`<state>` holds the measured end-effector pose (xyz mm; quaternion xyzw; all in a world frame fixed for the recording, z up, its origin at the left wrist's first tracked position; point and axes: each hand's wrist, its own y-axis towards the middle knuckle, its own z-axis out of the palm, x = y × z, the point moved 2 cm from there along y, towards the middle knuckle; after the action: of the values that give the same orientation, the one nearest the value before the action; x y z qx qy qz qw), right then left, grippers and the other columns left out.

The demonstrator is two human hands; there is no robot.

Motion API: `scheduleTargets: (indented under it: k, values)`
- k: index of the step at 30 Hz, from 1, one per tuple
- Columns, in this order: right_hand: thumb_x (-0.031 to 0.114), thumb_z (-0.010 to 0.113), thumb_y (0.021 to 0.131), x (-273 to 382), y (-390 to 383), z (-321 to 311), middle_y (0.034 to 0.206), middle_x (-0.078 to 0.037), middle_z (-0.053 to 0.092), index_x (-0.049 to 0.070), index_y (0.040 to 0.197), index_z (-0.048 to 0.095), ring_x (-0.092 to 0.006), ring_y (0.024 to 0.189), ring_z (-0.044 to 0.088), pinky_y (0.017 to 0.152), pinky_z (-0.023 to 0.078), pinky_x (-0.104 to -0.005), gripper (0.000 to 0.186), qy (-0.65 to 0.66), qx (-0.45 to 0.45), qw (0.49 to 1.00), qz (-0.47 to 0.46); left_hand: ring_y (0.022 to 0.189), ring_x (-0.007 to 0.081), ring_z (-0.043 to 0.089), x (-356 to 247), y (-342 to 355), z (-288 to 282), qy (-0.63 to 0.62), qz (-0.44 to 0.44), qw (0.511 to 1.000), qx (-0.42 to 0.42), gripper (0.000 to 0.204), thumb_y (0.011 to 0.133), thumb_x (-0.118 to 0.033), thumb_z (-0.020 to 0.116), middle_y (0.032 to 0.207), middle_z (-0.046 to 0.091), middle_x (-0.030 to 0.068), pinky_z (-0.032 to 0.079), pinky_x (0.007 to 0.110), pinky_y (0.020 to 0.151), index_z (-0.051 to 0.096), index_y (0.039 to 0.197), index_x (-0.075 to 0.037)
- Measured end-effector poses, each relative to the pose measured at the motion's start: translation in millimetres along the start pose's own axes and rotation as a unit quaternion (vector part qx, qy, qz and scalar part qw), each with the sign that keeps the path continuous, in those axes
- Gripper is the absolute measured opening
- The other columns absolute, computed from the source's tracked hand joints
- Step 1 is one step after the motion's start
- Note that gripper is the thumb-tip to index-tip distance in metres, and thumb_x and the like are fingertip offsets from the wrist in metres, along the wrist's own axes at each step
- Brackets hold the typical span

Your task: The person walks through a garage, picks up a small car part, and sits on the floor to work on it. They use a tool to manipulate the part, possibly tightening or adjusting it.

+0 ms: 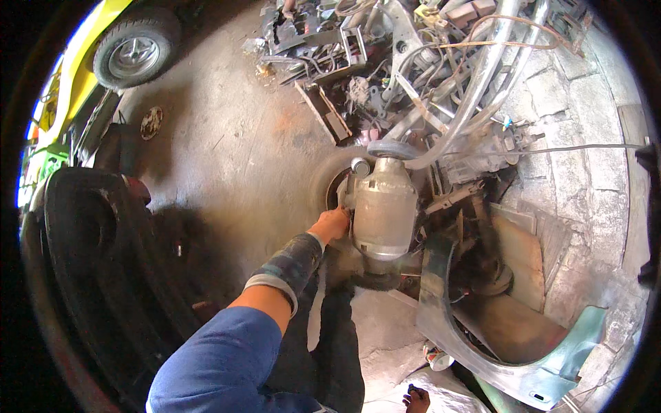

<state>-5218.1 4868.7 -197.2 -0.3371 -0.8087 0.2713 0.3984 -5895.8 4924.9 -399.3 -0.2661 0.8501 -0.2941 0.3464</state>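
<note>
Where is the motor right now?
Near the head view's centre, the motor is just right of the left hand, above and left of the fender.

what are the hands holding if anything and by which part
The left hand is at the left side of the grey motor-like machine; whether it grips cannot be told. The right hand may hold a small dark thing, part unclear.
</note>
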Motion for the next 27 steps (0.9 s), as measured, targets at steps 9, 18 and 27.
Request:
scheduleTargets:
  k: [9, 18, 27]
  values:
    - [-0.004, 0.063, 0.086, 47.8, -32.5, 62.7, 0.094, -0.011, 0.068, 0.005, 0.102, 0.054, -0.0188, 0.061, 0.064, 0.046, 0.05, -0.0249, 0.02, 0.018, 0.035, 0.999, -0.038, 0.113, 0.0399, 0.058, -39.6, -39.1, -175.4, -0.154, -0.006, 0.918, -0.367, 0.044, 0.093, -0.035, 0.057, 0.126, 0.057, 0.0167, 0.05, 0.049, 0.092, 0.054, 0.131, -0.013]
    - [0.007, 0.064, 0.09, 72.5, -77.5, 114.0, 0.087, -0.008, 0.062, 0.006, 0.104, 0.057, -0.0174, 0.066, 0.058, 0.055, 0.047, -0.0277, 0.016, 0.14, 0.052, 0.988, -0.028, 0.132, 0.0403, 0.045, -110.8, 22.1, -226.9, -0.189, -0.025, 0.9, -0.393, 0.076, 0.084, -0.055, 0.067, 0.14, 0.045, 0.0239, 0.044, 0.047, 0.104, 0.047, 0.139, -0.005]
    - [0.01, 0.062, 0.094, 157.2, -82.0, 225.1, 0.108, -0.009, 0.062, 0.009, 0.127, 0.052, -0.0203, 0.089, 0.061, 0.079, 0.052, -0.0375, 0.035, 0.433, 0.308, 0.846, 0.039, 0.093, 0.0158, 0.062, -112.3, -211.2, -6.6, -0.529, 0.018, 0.842, -0.099, 0.033, 0.1, -0.025, 0.059, 0.103, 0.068, 0.0067, 0.049, 0.031, 0.084, 0.063, 0.12, 0.002]
